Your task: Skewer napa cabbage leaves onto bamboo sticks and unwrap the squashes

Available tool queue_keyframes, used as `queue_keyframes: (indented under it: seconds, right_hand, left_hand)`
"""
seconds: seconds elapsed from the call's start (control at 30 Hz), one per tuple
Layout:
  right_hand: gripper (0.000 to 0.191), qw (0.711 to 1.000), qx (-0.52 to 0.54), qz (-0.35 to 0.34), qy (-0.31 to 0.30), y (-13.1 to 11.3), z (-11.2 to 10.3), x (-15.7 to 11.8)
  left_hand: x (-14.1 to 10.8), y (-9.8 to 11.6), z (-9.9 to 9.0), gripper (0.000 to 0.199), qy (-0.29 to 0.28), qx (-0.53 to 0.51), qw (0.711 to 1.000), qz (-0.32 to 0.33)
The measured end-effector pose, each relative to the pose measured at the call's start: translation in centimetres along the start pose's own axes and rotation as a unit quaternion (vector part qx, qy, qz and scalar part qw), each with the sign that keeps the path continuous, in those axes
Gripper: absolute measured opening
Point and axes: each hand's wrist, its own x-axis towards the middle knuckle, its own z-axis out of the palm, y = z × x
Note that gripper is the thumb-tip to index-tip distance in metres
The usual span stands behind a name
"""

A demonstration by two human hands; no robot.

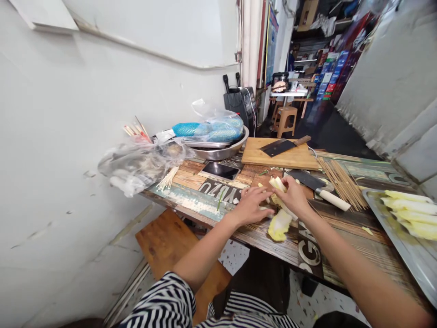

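Pinched in the fingers of my right hand [292, 197] is a piece of pale yellow napa cabbage leaf [277, 183]. Just left of it, my left hand [251, 206] reaches over the table with fingers stretched out and thumb apart; whatever lies under its fingertips is partly hidden. A loose cabbage leaf [280, 225] rests on the tabletop below both hands. Beyond my right hand lies a cleaver with a pale handle [332, 199], next to a bundle of wooden skewers [343, 184]. Rolled cabbage pieces [411, 213] sit in rows on a metal tray [375, 200] at the right.
A second cleaver [278, 146] lies on the wooden cutting board [249, 152] at the back. Left of it are a phone [221, 170], a steel basin [221, 152] with bagged blue-netted items, enoki mushrooms [168, 177] and a plastic bag [136, 166]. A wooden bench [167, 241] stands below.
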Motion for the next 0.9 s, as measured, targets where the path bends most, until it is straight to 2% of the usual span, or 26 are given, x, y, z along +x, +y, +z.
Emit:
queue_keyframes:
  seconds: [0.1, 0.2, 0.27, 0.33, 0.43, 0.5, 0.57, 0.67, 0.77, 0.83, 0.9]
  right_hand:
    - [0.025, 0.999, -0.041, -0.024, 0.011, -0.3, -0.3, -0.5]
    - [0.011, 0.994, -0.080, -0.075, -0.009, -1.5, 0.1, -1.0]
    - [0.006, 0.989, -0.098, -0.107, -0.027, -2.4, 0.6, -1.1]
    - [0.014, 0.984, -0.108, -0.133, -0.047, -3.0, 0.8, -1.2]
    - [0.035, 0.978, -0.121, -0.152, -0.080, -2.5, -0.2, -0.9]
    - [0.032, 0.978, -0.151, -0.117, -0.084, -0.9, -1.7, -0.7]
    - [0.025, 0.975, -0.203, -0.047, -0.071, 1.4, -3.3, -0.8]
    - [0.021, 0.958, -0.278, 0.018, -0.067, 4.4, -4.8, -1.6]
    - [0.020, 0.946, -0.314, 0.031, -0.075, 5.4, -4.8, -2.1]
    - [0.022, 0.943, -0.323, 0.043, -0.074, 5.1, -4.9, -2.2]
    - [0.021, 0.944, -0.320, 0.056, -0.063, 4.3, -5.7, -2.5]
  left_hand:
    - [0.5, 0.7, 0.7, 0.034, 0.081, -0.065, 0.994, -0.034]
    - [1.3, 1.1, 1.6, 0.026, 0.139, -0.135, 0.979, -0.061]
    - [2.0, 1.0, 2.3, 0.022, 0.178, -0.195, 0.961, -0.083]
    - [2.5, 0.5, 2.5, 0.020, 0.197, -0.270, 0.936, -0.114]
    - [3.0, -0.8, 1.2, 0.018, 0.240, -0.309, 0.910, -0.139]
    - [3.1, -1.9, -0.6, 0.016, 0.281, -0.268, 0.913, -0.125]
    - [3.1, -2.6, -2.4, 0.018, 0.300, -0.231, 0.920, -0.103]
    - [2.9, -2.0, -3.6, 0.022, 0.292, -0.245, 0.920, -0.085]
    - [2.2, 0.8, -2.4, 0.028, 0.233, -0.336, 0.905, -0.117]
    - [0.9, 3.5, -0.8, 0.034, 0.148, -0.440, 0.871, -0.161]
    - [-0.9, 6.3, 1.1, 0.042, 0.052, -0.537, 0.820, -0.191]
